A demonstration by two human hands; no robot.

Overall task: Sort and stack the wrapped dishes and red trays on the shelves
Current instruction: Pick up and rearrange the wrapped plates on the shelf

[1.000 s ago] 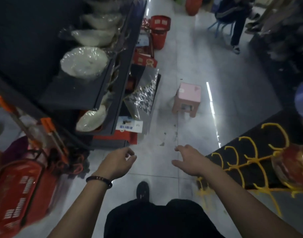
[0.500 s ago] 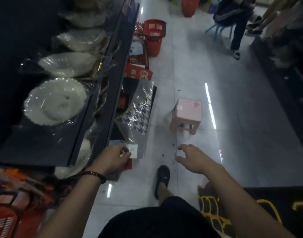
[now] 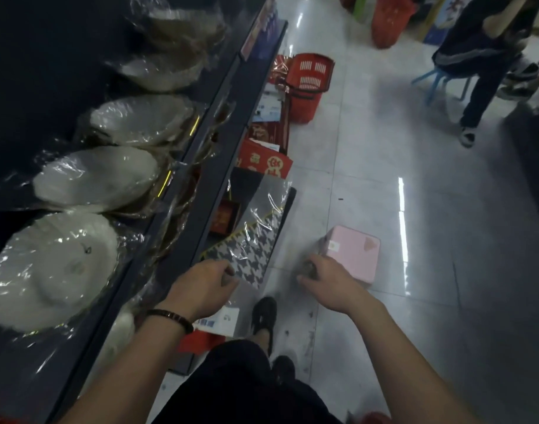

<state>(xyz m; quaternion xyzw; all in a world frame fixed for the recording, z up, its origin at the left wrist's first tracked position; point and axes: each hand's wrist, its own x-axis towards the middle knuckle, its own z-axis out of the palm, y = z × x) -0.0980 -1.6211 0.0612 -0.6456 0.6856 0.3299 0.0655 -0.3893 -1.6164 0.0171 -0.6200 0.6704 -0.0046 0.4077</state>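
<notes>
Wrapped dishes [image 3: 52, 267] — white, film-covered, in a row along the left shelf [image 3: 182, 191] — likely brittle and slick, best taken under the rim with both palms; left hand [image 3: 201, 287] and right hand [image 3: 326, 280] hover half-curled, holding nothing, above the floor.

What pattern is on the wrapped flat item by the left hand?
Black-and-white houndstooth with a yellow edge, clearest in the head view.

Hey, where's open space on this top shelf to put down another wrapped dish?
Bare shelf shows only at the near end, this side of the closest wrapped dish. Beyond it, dishes overlap in a row to the far end. The floor between pink stool and red basket is open.
</notes>
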